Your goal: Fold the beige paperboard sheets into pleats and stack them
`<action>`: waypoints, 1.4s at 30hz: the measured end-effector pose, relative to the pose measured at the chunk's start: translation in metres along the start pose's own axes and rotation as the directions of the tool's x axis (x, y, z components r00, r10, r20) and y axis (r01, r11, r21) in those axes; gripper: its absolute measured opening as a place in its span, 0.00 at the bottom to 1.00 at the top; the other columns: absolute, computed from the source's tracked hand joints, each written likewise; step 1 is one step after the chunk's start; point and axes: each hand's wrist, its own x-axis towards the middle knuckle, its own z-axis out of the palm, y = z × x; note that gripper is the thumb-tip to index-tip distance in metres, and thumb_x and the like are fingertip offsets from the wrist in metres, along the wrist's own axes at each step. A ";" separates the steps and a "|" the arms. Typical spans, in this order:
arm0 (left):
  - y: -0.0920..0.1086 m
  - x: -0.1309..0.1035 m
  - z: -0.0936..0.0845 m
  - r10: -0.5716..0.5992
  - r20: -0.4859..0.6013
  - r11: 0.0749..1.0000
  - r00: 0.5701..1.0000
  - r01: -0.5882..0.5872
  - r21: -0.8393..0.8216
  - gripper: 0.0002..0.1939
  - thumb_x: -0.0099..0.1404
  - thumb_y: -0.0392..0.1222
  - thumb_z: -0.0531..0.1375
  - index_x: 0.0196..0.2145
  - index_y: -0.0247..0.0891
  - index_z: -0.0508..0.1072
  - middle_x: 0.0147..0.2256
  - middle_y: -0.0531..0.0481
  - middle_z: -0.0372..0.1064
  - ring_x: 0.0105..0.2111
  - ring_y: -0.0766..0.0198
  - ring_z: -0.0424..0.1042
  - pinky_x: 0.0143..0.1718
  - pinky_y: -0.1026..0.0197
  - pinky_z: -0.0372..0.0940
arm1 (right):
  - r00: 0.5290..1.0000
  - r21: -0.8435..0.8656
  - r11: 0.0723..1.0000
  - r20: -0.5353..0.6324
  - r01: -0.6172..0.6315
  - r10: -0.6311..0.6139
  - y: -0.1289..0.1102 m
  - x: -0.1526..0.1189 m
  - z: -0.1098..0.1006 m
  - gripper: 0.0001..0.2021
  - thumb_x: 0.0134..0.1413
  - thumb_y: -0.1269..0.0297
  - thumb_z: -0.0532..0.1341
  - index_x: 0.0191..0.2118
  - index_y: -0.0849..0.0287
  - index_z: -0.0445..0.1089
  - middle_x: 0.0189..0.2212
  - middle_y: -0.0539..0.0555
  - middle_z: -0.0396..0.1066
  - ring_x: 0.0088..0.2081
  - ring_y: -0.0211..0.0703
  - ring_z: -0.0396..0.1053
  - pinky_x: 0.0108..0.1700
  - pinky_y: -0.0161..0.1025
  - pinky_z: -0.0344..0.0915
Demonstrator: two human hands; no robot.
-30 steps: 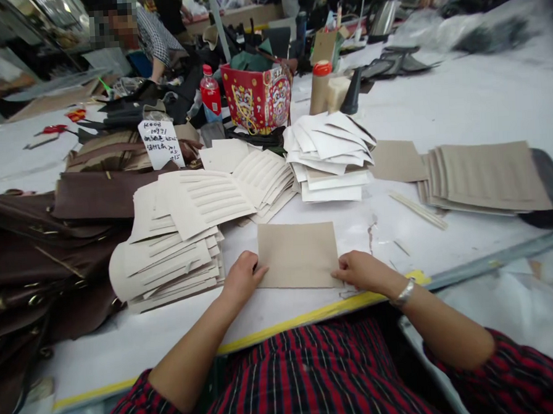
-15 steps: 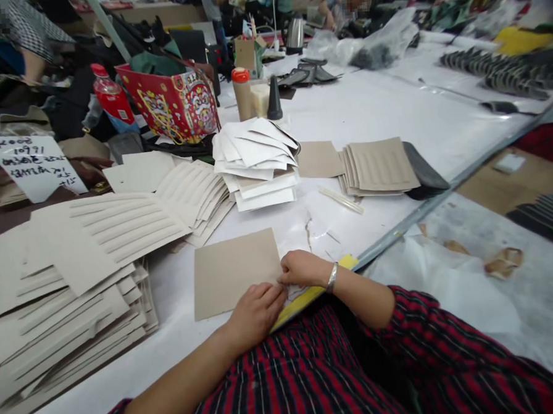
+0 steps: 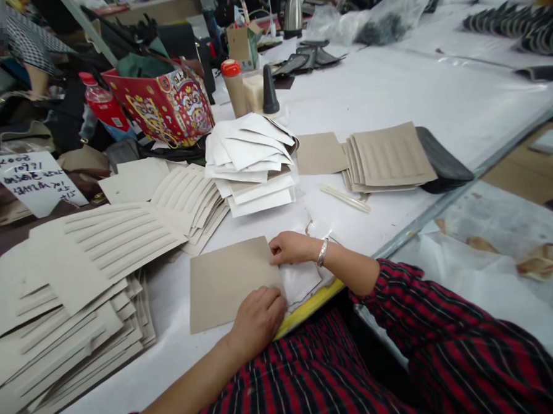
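Observation:
A flat beige sheet (image 3: 229, 283) lies on the table in front of me. My right hand (image 3: 293, 248) has its fingers closed in a pinch at the sheet's right edge, near the upper corner. Lower along that same edge, my left hand (image 3: 261, 313) presses on the sheet with its fingers curled together; its fingertips are partly hidden. Beneath and beside the hands are a torn white covering (image 3: 301, 281) and a yellow strip (image 3: 309, 307) along the table edge.
Stacks of ribbed beige panels (image 3: 124, 233) fill the left side. Beyond the sheet are a pile of white pieces (image 3: 250, 149), more ribbed tan panels (image 3: 389, 155) and two pale sticks (image 3: 345, 198). A red bag (image 3: 160, 105), a bottle (image 3: 107, 104) and a dark cone (image 3: 269, 93) stand farther back.
My right hand has moved up along the sheet's right edge, away from my left hand. The left hand stays near the lower corner. The camera view has shifted slightly.

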 end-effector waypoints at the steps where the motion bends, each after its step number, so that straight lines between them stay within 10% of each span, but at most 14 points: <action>1: 0.000 0.003 0.002 -0.040 -0.025 0.999 0.999 0.040 -0.006 0.09 0.64 0.36 0.48 0.32 0.36 0.68 0.37 0.44 0.67 0.36 0.61 0.66 0.38 0.58 0.63 | 1.000 -0.019 1.000 -0.016 0.006 -0.006 0.000 0.000 0.001 0.08 0.44 0.63 0.59 0.28 0.63 0.70 0.22 0.49 0.70 0.23 0.32 0.62 0.25 0.29 0.52; 9: -0.002 0.012 -0.001 -0.177 0.043 0.981 0.983 0.180 -0.079 0.14 0.63 0.32 0.46 0.44 0.36 0.64 0.54 0.41 0.58 0.47 0.57 0.65 0.45 0.54 0.63 | 0.998 -0.172 0.983 0.002 0.066 -0.067 -0.005 0.009 -0.009 0.09 0.41 0.64 0.60 0.30 0.62 0.71 0.26 0.52 0.72 0.27 0.37 0.64 0.26 0.31 0.52; 24: -0.010 0.027 0.004 -0.254 0.106 0.961 0.961 0.263 -0.083 0.09 0.60 0.32 0.50 0.37 0.38 0.66 0.57 0.38 0.51 0.40 0.55 0.71 0.35 0.55 0.66 | 1.000 -0.199 0.980 -0.005 -0.027 0.026 0.012 0.047 -0.029 0.09 0.39 0.65 0.59 0.30 0.61 0.71 0.27 0.52 0.72 0.28 0.38 0.65 0.26 0.30 0.54; 29: -0.015 0.030 -0.021 -0.234 0.148 0.932 0.961 0.264 -0.246 0.08 0.59 0.35 0.52 0.37 0.39 0.67 0.56 0.41 0.55 0.42 0.56 0.69 0.37 0.55 0.66 | 0.987 -0.284 0.952 -0.140 -0.111 0.073 0.003 0.038 -0.031 0.24 0.38 0.63 0.63 0.45 0.66 0.63 0.35 0.60 0.70 0.34 0.46 0.66 0.31 0.35 0.58; 35: -0.032 -0.054 -0.040 -0.369 -0.239 0.917 0.898 0.310 -0.251 0.18 0.62 0.32 0.48 0.49 0.41 0.63 0.45 0.44 0.63 0.46 0.59 0.62 0.47 0.53 0.60 | 0.859 -0.316 0.947 -0.467 0.060 -0.210 -0.026 -0.044 0.034 0.15 0.57 0.71 0.47 0.48 0.60 0.62 0.38 0.57 0.66 0.42 0.42 0.63 0.45 0.39 0.58; 42: -0.024 -0.098 -0.012 -0.143 -0.065 0.984 0.988 0.149 0.098 0.23 0.62 0.33 0.48 0.55 0.39 0.58 0.45 0.43 0.64 0.46 0.53 0.60 0.44 0.50 0.55 | 0.864 -0.429 0.878 -0.338 0.212 -0.374 -0.052 -0.071 0.124 0.18 0.55 0.72 0.50 0.52 0.59 0.61 0.42 0.59 0.66 0.43 0.47 0.60 0.45 0.45 0.58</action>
